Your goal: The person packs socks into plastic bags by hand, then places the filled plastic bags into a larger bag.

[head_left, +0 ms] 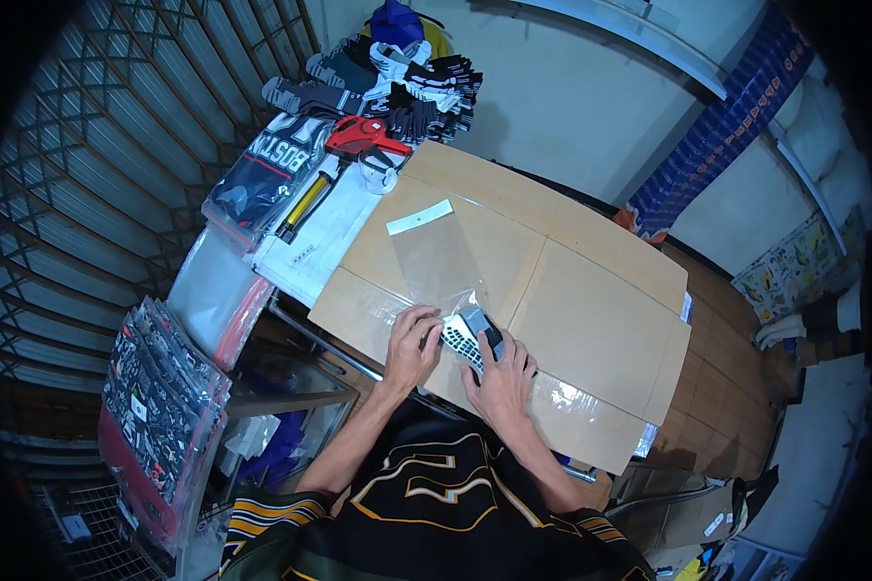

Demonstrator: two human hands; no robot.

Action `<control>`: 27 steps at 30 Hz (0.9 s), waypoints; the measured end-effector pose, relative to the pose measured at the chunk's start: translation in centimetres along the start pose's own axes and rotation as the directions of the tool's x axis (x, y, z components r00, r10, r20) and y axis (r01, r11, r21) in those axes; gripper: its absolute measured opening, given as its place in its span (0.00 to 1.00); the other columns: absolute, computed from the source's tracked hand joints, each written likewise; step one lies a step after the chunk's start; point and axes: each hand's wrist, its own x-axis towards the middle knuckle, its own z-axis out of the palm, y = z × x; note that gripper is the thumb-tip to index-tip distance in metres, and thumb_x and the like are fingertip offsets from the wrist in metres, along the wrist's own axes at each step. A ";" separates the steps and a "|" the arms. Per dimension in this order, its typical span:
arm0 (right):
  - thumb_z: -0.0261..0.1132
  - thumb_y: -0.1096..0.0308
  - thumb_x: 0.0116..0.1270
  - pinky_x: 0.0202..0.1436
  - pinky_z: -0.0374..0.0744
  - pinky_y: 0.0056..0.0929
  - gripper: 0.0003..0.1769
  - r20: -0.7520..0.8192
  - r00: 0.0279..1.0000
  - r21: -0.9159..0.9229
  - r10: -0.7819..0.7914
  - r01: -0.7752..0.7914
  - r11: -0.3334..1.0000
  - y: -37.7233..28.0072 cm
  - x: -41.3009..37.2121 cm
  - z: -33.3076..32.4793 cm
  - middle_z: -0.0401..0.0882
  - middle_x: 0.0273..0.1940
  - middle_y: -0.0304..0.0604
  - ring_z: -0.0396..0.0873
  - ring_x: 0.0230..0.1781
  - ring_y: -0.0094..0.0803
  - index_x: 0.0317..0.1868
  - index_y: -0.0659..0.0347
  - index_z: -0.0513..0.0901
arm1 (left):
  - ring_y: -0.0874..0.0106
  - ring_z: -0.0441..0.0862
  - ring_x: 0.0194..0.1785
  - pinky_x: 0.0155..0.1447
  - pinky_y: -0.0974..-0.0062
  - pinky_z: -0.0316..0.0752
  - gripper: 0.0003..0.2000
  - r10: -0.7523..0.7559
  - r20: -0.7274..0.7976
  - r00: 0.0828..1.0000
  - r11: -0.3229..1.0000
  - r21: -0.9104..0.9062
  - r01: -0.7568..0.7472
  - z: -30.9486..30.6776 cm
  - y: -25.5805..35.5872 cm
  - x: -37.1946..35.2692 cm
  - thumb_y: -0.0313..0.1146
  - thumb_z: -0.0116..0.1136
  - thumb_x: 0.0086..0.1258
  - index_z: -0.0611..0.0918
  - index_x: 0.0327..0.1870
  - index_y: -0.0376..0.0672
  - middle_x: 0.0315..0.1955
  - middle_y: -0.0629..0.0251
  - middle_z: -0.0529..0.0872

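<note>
A folded pair of socks (462, 339), white with a black pattern and a dark grey part, lies near the front edge of the cardboard. My left hand (414, 349) is closed in a pinch at the socks' left edge. From the right, my right hand (502, 382) grips the socks, one finger lying over the dark part. Just beyond them a clear plastic bag (441, 259) with a white header strip at its far end lies flat, its near end meeting the socks.
Cardboard (601, 320) covers the table. At its far left are a red tag gun (363, 138), a yellow-and-black pump (305, 206), a bagged jersey (266, 174) and a heap of socks (417, 92). More packed garments (160, 416) hang at left, by the folding metal gate (87, 174).
</note>
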 end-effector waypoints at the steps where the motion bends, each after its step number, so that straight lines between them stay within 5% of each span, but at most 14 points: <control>1: 0.73 0.59 0.62 0.63 0.69 0.56 0.35 0.001 1.000 0.000 -0.001 0.001 1.000 0.1 -0.1 0.0 0.70 0.69 0.59 0.69 0.66 0.57 0.71 0.52 0.78 | 0.54 0.81 0.61 0.65 0.59 0.76 0.07 -0.001 0.000 1.000 1.000 0.001 0.001 0.0 0.0 0.0 0.24 0.69 0.66 0.88 0.43 0.37 0.52 0.55 0.87; 12: 0.74 0.60 0.62 0.59 0.71 0.56 0.35 0.070 0.991 0.061 0.111 -0.115 0.991 -1.4 1.6 0.7 0.64 0.73 0.59 0.70 0.65 0.55 0.70 0.53 0.78 | 0.51 0.81 0.61 0.66 0.57 0.75 0.07 0.044 -0.011 0.999 0.999 -0.007 -0.044 0.4 0.7 0.3 0.23 0.67 0.67 0.86 0.44 0.36 0.51 0.53 0.86; 19: 0.74 0.55 0.62 0.62 0.69 0.55 0.36 -0.027 1.000 0.114 0.014 -0.011 0.993 -1.5 1.4 1.1 0.62 0.74 0.60 0.69 0.65 0.56 0.69 0.58 0.78 | 0.45 0.77 0.68 0.68 0.54 0.75 0.06 -0.016 0.008 1.000 0.999 -0.044 0.017 -0.6 0.0 0.5 0.25 0.66 0.69 0.86 0.45 0.37 0.57 0.51 0.83; 27: 0.75 0.55 0.63 0.66 0.68 0.53 0.34 -0.054 0.998 0.145 -0.019 0.027 0.989 0.6 -0.9 1.4 0.71 0.69 0.59 0.70 0.65 0.55 0.67 0.59 0.80 | 0.37 0.71 0.73 0.71 0.51 0.73 0.06 -0.171 0.125 0.977 0.981 -0.069 0.181 -1.3 1.0 1.6 0.25 0.66 0.71 0.86 0.46 0.39 0.65 0.46 0.77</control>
